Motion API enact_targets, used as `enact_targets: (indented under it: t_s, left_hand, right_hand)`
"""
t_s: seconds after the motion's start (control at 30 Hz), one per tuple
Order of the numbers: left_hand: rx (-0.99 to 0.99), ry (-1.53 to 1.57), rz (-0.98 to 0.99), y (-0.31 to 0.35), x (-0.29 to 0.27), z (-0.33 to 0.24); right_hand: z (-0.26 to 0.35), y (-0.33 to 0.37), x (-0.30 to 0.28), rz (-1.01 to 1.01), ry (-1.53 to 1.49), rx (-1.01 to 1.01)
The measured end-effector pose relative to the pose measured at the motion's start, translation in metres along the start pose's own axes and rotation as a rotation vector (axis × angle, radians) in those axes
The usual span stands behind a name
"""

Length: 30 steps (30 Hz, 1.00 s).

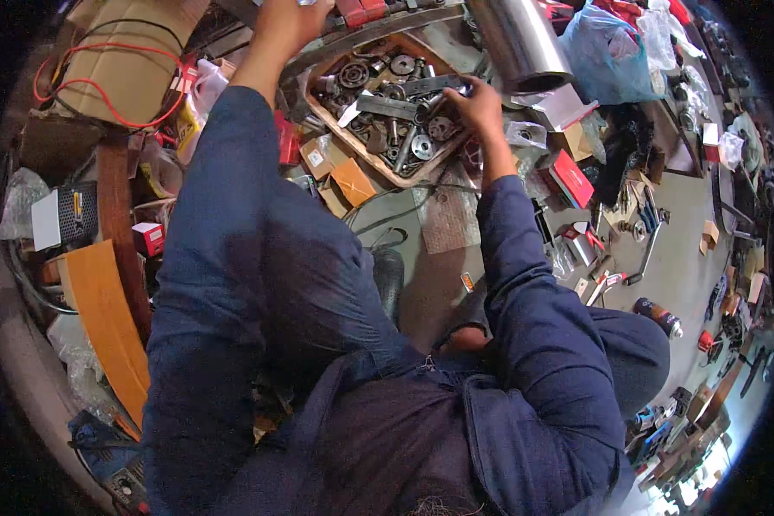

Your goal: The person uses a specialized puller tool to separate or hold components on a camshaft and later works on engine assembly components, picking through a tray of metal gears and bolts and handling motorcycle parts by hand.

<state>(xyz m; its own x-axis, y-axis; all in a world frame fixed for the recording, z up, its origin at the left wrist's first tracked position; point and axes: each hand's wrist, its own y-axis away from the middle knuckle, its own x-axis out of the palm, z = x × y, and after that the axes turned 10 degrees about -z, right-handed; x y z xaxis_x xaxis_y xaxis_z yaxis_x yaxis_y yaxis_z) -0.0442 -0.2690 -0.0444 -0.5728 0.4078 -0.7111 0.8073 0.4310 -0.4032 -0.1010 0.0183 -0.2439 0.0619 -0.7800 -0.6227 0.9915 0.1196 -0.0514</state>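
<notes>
A shallow tray (387, 169) with a worn brown rim lies ahead of me, full of greasy metal parts. Gears, round flanges and short shafts fill it, with a flat metal bar (387, 107) across the middle. My right hand (480, 107) is over the tray's right side, its thumb and fingers curled together by the end of a second flat bar (427, 85). Whether they grip that bar or a smaller part, I cannot make out. Beyond the tray's far left corner, my left hand (297, 24) reaches to the picture's upper edge, which cuts off its fingers.
A large shiny metal cylinder (525, 43) stands just right of the tray. Farther right are a blue plastic bag (611, 56), a red box (569, 179) and a spray can (658, 316). Cardboard (129, 64) with a red cable lies at far left. Small boxes (340, 172) crowd the tray's near side.
</notes>
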Motion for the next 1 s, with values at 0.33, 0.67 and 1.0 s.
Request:
enact_targets:
  t_s: [0.33, 0.67, 1.0]
  left_hand:
    - [0.033, 0.205, -0.025, -0.055, 0.045, 0.15]
    - [-0.063, 0.07, -0.011, 0.011, -0.005, 0.017]
    - [0.011, -0.164, 0.034, -0.006, 0.003, 0.035]
  right_hand:
    - [-0.015, 0.016, 0.016, -0.039, 0.285, -0.266]
    - [0.048, 0.101, 0.093, -0.188, 0.182, -0.296]
    - [0.094, 0.101, 0.084, 0.534, -0.072, -0.354]
